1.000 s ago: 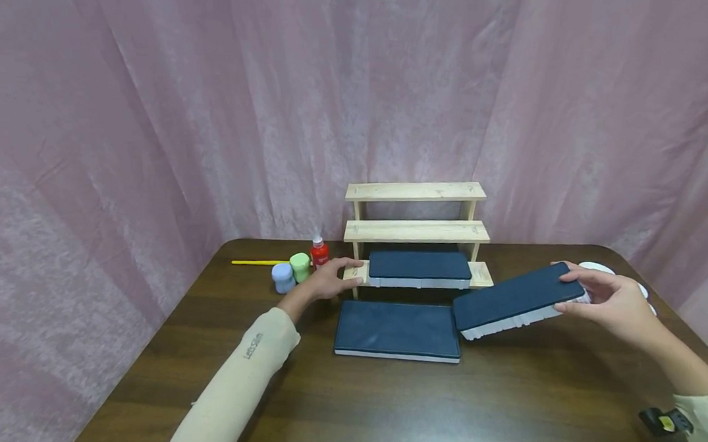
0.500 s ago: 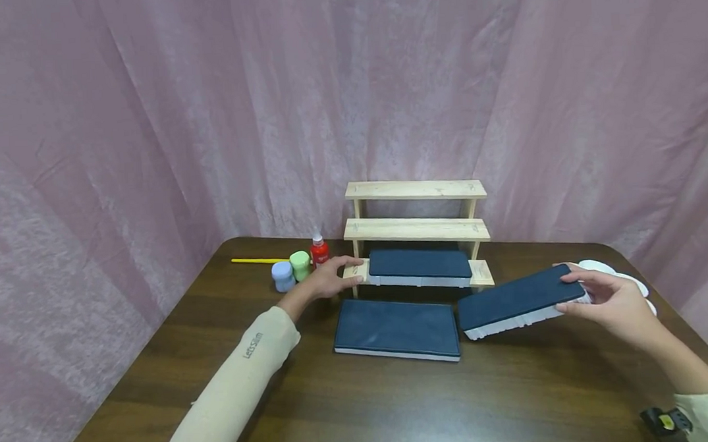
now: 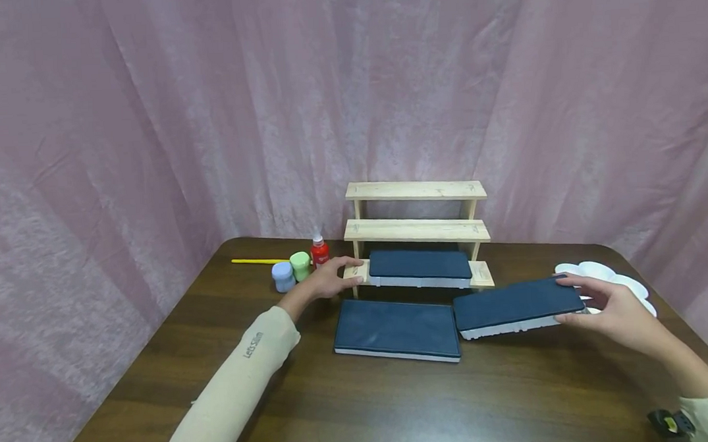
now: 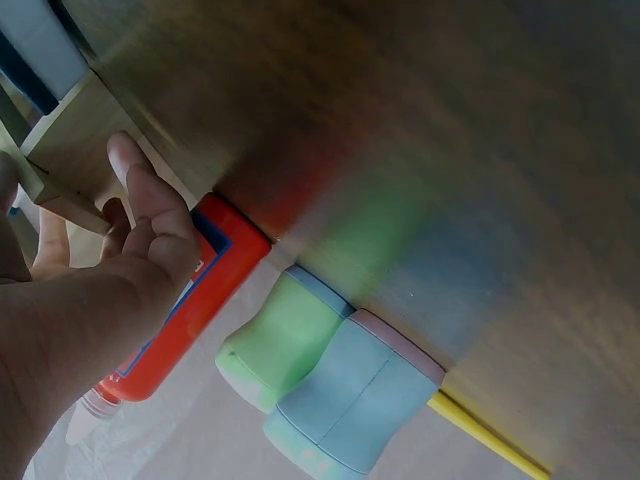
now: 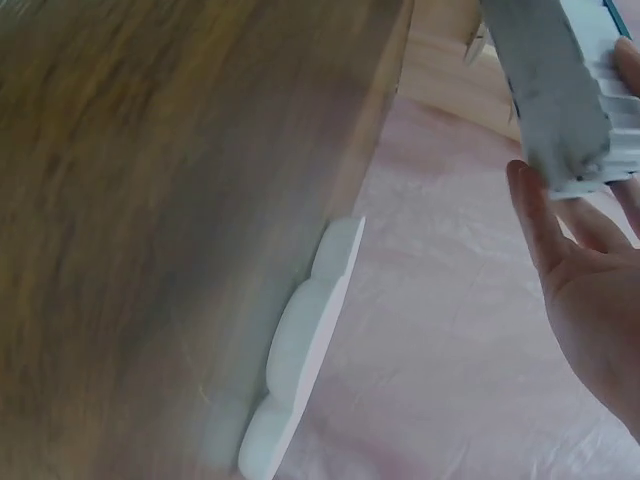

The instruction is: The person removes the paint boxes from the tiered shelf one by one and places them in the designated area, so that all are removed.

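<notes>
My left hand (image 3: 329, 279) grips the left end of the lowest step of a pale wooden stepped stand (image 3: 416, 230). On that step lies a white box with a dark blue lid (image 3: 419, 265). My right hand (image 3: 619, 311) pinches the right end of another blue-lidded white box (image 3: 518, 303), fingers on top and thumb at the front. This box is slightly tilted, its right end raised, and its left end is close to a wider blue-lidded box (image 3: 397, 329) flat on the table. In the right wrist view, the held box's pale underside (image 5: 560, 100) shows.
Left of the stand are a red bottle (image 3: 319, 251), a green container (image 3: 300, 266), a blue container (image 3: 283, 277) and a yellow stick (image 3: 259, 261). Behind my right hand lies a white flower-shaped palette (image 3: 596, 271). A pink curtain (image 3: 407, 80) hangs behind the brown table (image 3: 362, 405).
My right hand has lowered the right end of the held box, so it lies flatter and more of the white palette shows. My left hand stays at the stand.
</notes>
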`<state>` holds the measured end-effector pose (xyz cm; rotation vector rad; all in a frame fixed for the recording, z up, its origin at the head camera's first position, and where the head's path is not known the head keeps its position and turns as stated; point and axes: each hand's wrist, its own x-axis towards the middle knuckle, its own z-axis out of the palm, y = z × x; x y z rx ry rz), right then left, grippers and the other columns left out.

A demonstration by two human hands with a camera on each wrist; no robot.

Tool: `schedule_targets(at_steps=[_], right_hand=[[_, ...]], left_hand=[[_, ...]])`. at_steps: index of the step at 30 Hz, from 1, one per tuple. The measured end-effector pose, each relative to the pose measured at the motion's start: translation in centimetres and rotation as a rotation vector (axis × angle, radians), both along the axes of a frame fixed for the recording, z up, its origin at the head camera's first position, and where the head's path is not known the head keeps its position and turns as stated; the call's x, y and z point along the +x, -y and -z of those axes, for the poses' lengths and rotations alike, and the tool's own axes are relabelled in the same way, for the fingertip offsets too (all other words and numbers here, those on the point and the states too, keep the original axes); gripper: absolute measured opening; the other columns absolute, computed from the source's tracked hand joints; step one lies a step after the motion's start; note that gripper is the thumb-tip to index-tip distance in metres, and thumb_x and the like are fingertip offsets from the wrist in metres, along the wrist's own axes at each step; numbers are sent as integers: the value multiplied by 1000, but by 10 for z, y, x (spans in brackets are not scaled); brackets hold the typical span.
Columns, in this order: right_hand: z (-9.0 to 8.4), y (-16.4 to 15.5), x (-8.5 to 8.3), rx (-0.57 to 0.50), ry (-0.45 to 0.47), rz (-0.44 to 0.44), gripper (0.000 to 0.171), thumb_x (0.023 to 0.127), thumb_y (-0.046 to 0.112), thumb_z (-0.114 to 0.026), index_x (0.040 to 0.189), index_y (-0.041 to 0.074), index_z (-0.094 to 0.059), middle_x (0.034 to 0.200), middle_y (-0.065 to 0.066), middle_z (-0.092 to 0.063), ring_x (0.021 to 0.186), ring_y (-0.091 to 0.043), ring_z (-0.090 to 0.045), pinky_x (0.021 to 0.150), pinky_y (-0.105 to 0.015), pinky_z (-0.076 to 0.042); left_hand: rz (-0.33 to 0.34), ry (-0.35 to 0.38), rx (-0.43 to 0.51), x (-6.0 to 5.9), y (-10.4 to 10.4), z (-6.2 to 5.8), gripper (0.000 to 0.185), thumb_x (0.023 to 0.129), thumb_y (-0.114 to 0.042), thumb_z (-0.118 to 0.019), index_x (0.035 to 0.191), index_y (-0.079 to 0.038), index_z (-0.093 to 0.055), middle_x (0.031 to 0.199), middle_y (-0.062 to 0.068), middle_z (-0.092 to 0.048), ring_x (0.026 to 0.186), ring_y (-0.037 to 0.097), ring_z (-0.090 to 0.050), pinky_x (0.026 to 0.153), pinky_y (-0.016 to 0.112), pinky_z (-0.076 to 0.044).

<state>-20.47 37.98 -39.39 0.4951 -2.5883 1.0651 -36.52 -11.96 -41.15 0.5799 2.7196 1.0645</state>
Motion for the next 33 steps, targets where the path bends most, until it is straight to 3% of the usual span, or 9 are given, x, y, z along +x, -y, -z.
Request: schedule_targets(at_steps=[10,18,23,26,28,33], right_hand=[[5,-5,-2,68,51,1,61,71,17,-91,124,1,-64,117,3,-58,91,9,-60,67,-19,-56],[9,-9,-6,48,86,-58,65,68,8,-91,124,-7,-61,119,-31,-59,90,5,-61,66,-16,-55],[12,-12,-8,84,101,-63,67,67,11,-91,124,-8,-61,120,-33,-59,92,8,-58,68,-14,-54],[13,-13,-11,120,110,-60,67,67,13,-92,124,-6,-61,122,-32,-59,95,-3,-64,69,-15,-54],[14,-13,-11,140,122,-68,67,69,15,-91,125,-6,-61,123,-33,-58,97,-18,-69,69,-16,-54],[13,-12,-12,149,174,-78,71,69,19,-91,127,-8,-59,126,-34,-56,103,-46,-65,72,-22,-57]], left_hand=[[8,0,2,-1,0,2,50,93,-33,-70,139,-18,-58,146,15,-49,135,35,-44,112,56,-33],[11,11,9,-1,-1,1,50,93,-34,-70,139,-18,-58,146,14,-49,135,36,-43,111,57,-33],[10,13,4,-1,0,2,51,93,-34,-70,139,-19,-58,146,14,-49,134,35,-44,111,57,-34],[2,18,10,0,0,1,51,93,-35,-70,140,-19,-57,147,14,-48,135,36,-43,111,57,-33],[-1,15,3,0,1,1,51,93,-35,-70,139,-19,-57,147,14,-48,135,36,-43,110,57,-34],[12,-10,-2,0,0,1,51,93,-34,-70,139,-17,-58,146,15,-49,135,34,-44,112,55,-33]])
